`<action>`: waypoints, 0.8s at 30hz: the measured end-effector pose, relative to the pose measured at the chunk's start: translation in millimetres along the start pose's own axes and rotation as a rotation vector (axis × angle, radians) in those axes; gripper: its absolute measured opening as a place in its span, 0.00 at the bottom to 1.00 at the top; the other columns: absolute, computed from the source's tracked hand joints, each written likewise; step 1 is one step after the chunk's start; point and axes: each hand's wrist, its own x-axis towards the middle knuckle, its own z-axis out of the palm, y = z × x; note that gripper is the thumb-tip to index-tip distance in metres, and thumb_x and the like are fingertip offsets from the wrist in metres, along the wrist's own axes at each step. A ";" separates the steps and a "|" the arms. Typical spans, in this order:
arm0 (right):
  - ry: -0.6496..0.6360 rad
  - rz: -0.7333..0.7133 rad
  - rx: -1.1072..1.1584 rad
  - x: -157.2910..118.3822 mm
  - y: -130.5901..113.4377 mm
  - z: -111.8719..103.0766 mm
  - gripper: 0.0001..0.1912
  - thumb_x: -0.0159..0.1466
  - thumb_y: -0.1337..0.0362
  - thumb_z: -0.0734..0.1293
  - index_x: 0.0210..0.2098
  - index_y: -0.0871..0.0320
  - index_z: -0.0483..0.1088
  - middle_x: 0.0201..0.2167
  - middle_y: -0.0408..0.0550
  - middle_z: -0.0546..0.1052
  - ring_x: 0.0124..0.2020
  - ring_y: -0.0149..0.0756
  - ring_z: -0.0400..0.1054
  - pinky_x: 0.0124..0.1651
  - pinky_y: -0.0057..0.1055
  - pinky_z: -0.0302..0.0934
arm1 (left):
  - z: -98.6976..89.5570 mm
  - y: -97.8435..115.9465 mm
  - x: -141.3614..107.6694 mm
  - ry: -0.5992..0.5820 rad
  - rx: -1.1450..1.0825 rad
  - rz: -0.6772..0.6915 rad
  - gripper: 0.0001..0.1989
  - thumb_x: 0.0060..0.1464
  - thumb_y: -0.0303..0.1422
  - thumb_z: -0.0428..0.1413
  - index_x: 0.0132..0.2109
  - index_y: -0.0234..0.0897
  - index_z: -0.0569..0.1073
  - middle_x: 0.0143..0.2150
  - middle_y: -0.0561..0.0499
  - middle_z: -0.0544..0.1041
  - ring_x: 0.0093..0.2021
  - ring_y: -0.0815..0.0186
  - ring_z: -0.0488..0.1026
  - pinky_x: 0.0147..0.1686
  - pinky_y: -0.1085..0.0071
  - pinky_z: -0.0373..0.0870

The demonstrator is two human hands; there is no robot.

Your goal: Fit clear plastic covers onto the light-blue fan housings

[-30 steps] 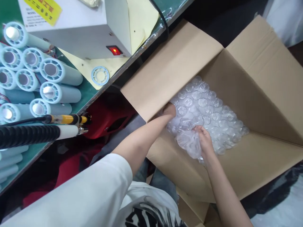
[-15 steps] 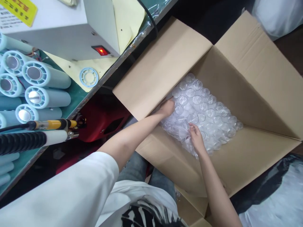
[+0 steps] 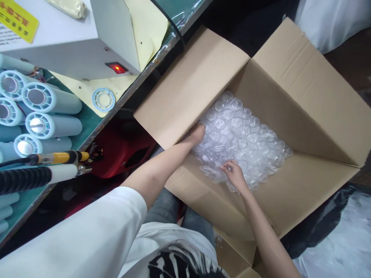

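Both hands in box (image 3: 292, 193): left hand (image 3: 198, 134) flat on bubble wrap (image 3: 243, 135), fingers hidden; right hand (image 3: 234, 174) fingers pinching wrap's near edge; smooth gently, avoid tearing.

A heap of clear plastic caps (image 3: 246, 131), round and ribbed like small wheels, is seen bagged in thin film. It lies inside the open cardboard box (image 3: 292, 193).

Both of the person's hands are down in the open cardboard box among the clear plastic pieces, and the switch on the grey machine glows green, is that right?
Not quite: the head view shows the switch on the grey machine glowing red. Both the left hand and right hand are indeed in the cardboard box among the clear plastic pieces.
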 end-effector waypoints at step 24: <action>-0.074 -0.076 -0.322 135.2 -50.9 33.5 0.09 0.62 0.59 0.66 0.35 0.60 0.71 0.45 0.51 0.71 0.48 0.42 0.63 0.50 0.43 0.58 | -38.4 -13.6 -96.4 0.047 -0.214 0.150 0.13 0.58 0.26 0.49 0.49 0.31 0.69 0.49 0.41 0.75 0.50 0.60 0.71 0.54 0.65 0.64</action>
